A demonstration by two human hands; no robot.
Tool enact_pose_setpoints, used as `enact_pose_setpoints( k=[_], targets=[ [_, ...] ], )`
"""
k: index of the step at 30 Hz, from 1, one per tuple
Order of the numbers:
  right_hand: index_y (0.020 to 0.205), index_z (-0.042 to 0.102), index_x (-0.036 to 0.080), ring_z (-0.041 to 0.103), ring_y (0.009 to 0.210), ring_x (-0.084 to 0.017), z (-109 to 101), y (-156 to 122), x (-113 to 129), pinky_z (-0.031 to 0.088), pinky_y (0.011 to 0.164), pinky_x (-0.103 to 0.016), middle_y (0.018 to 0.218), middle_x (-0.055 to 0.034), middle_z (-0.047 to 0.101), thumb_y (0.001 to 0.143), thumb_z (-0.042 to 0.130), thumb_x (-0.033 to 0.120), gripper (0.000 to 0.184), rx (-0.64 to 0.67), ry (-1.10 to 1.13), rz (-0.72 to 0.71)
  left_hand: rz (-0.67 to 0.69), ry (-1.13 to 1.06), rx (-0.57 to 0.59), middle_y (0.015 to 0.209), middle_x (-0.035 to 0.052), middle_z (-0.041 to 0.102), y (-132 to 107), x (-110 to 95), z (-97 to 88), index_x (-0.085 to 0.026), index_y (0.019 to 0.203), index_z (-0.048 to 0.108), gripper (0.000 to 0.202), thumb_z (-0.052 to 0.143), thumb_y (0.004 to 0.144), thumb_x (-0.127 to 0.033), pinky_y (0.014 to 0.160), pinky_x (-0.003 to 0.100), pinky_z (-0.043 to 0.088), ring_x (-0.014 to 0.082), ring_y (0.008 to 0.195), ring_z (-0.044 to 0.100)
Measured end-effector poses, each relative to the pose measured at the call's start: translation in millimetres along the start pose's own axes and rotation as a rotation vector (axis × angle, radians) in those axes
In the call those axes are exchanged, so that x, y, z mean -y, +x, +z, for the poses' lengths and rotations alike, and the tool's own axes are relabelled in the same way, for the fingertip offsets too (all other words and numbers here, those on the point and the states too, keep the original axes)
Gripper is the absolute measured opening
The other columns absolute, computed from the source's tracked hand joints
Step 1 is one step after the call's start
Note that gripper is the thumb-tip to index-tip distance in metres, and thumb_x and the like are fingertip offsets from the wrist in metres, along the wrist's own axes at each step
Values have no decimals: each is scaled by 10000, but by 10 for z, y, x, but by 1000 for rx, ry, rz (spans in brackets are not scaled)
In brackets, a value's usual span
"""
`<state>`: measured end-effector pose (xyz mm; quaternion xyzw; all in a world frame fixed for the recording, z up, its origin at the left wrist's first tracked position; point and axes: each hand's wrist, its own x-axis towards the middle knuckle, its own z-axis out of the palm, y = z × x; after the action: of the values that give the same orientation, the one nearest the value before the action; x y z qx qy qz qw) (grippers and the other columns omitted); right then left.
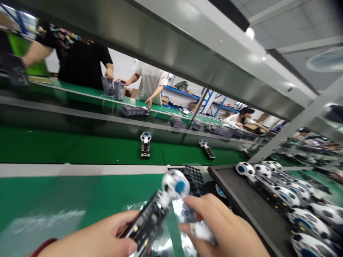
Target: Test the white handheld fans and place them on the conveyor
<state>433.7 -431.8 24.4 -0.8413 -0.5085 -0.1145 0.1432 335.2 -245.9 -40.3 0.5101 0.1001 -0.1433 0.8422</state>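
Observation:
My left hand (99,232) grips a black circuit-board handle with a football-patterned round head (175,184), a blue disc set in its face. The device tilts up to the right in front of me. My right hand (222,228) is just right of the head, fingers curled, with a small whitish blurred piece (202,231) at them; I cannot make out what it is. Below and behind lies clear plastic film (171,246) on the green bench. A sheet of round black dots (194,178) sits beyond the head.
At right, a dark tray (235,200) holds several football-headed devices (286,196). Farther off, two similar devices (145,144) lie on the green conveyor belt (93,148). Metal beams (187,46) cross overhead. Co-workers (83,60) handle grey boxes (134,110) across the line.

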Motion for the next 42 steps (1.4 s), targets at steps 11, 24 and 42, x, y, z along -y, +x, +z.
enact_pose_setpoints(
  k=[11, 24, 42],
  targets=[
    [778, 627, 231, 633, 723, -179, 1140, 175, -114, 451, 616, -223, 863, -6, 613, 645, 538, 41, 248, 458, 229, 163, 205, -382, -474, 649, 21, 649, 445, 338, -132, -181, 801, 475, 329, 417, 783, -505, 606, 266, 460, 149, 581, 609],
    [666, 572, 219, 568, 574, -108, 944, 291, -278, 424, 514, -143, 626, 52, 606, 718, 543, 167, 79, 300, 617, 240, 229, -90, -546, 629, 29, 672, 538, 496, -183, -203, 1084, 391, 575, 357, 716, -644, 602, 335, 442, 222, 609, 621],
    [829, 562, 258, 578, 709, -120, 1112, 448, -6, 423, 618, -215, 804, 21, 607, 761, 408, 81, 244, -13, 633, 39, 303, 132, -578, 1030, 85, 610, 503, 532, -168, -192, 1037, 503, 496, 333, 771, -574, 834, 379, 395, 270, 965, 536]
  ],
)
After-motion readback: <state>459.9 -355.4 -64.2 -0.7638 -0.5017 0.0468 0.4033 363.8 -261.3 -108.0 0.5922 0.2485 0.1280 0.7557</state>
